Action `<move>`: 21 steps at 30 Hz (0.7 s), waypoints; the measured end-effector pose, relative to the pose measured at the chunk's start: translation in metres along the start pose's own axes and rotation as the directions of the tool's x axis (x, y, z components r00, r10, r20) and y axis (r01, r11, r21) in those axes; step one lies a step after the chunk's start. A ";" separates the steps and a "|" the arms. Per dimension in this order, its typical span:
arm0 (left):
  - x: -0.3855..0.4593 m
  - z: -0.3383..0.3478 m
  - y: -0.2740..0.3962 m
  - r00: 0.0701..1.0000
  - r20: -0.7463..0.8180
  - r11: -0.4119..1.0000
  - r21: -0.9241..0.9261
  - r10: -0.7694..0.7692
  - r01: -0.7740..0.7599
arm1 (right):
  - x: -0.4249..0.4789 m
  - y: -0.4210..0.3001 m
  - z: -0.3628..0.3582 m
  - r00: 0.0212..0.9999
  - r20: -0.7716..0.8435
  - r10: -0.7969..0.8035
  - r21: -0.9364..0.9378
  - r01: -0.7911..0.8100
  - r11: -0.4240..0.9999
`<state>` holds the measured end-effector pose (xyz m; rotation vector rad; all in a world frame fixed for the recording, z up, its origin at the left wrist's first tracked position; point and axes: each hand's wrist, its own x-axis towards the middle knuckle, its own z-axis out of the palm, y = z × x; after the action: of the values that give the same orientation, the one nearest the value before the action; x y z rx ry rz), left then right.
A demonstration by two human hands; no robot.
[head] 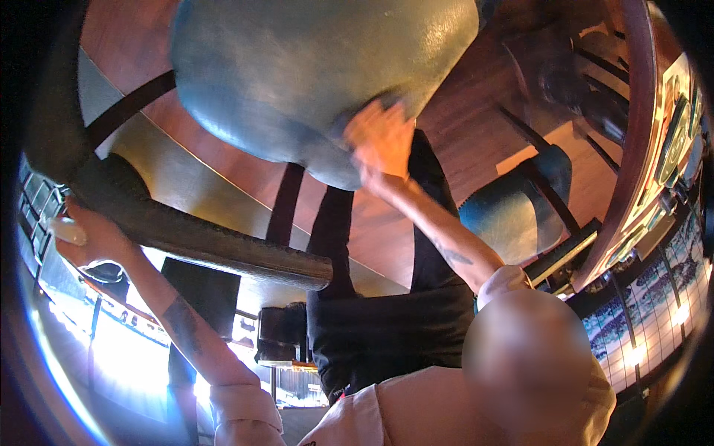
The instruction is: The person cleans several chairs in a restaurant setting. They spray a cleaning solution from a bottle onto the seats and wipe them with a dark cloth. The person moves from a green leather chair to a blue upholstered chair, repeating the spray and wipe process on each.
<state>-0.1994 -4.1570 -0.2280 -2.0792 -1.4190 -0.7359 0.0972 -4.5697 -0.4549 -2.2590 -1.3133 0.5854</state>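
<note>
A chair's smooth grey-green upholstered seat [312, 72] fills the upper middle. My right hand [385, 139] lies over its near edge, blurred by motion; a dark patch shows beside the fingers, and whether it is a cloth or shadow I cannot tell. Far left, beyond the chair's dark padded backrest [240, 251], my left hand [92, 234] is closed around a small whitish object [68, 231], whose kind is unclear. The padded backrest runs from the left to the middle, between my left hand and the seat.
A wood-look floor [374, 234] spreads below the chair. At the right stands a table with a curved dark wooden edge [630, 167], bearing printed mats and several items. Another chair with a dark seat [507, 212] is beside it. Bright windows [128, 340] show at lower left.
</note>
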 end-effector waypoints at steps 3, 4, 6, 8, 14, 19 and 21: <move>0.002 -0.007 0.005 0.999 0.042 0.996 0.084 0.024 -0.028 | -0.021 -0.019 0.004 0.640 0.386 -0.664 -0.040 0.731 0.682; -0.003 -0.005 0.029 0.998 0.031 0.999 0.022 -0.048 0.047 | -0.004 -0.011 -0.002 0.604 0.371 -0.705 0.056 0.743 0.667; -0.007 -0.010 0.056 0.992 -0.030 0.991 -0.064 -0.123 0.121 | 0.039 0.012 -0.014 0.589 0.264 -0.764 0.110 0.769 0.630; -0.011 -0.024 0.067 0.968 -0.030 0.966 -0.080 -0.247 0.244 | 0.127 0.015 -0.057 0.727 0.257 -0.637 -0.110 0.676 0.728; -0.007 -0.014 0.072 0.986 -0.088 0.989 -0.034 -0.144 0.142 | 0.309 -0.048 -0.071 0.833 -0.539 -0.125 0.102 0.212 0.972; -0.017 -0.009 0.061 0.896 -0.029 0.814 -0.432 -0.443 0.389 | 0.224 -0.138 -0.053 0.967 0.057 0.247 0.917 -0.148 0.370; -0.018 -0.026 0.051 0.669 0.293 0.317 -0.707 -0.683 0.633 | 0.138 -0.194 -0.101 0.992 0.082 0.092 0.793 -0.121 0.598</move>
<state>-0.1607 -4.2031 -0.2268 -1.8543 -2.2333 -2.0652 0.0847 -4.3804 -0.2792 -1.5541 -0.6789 1.0167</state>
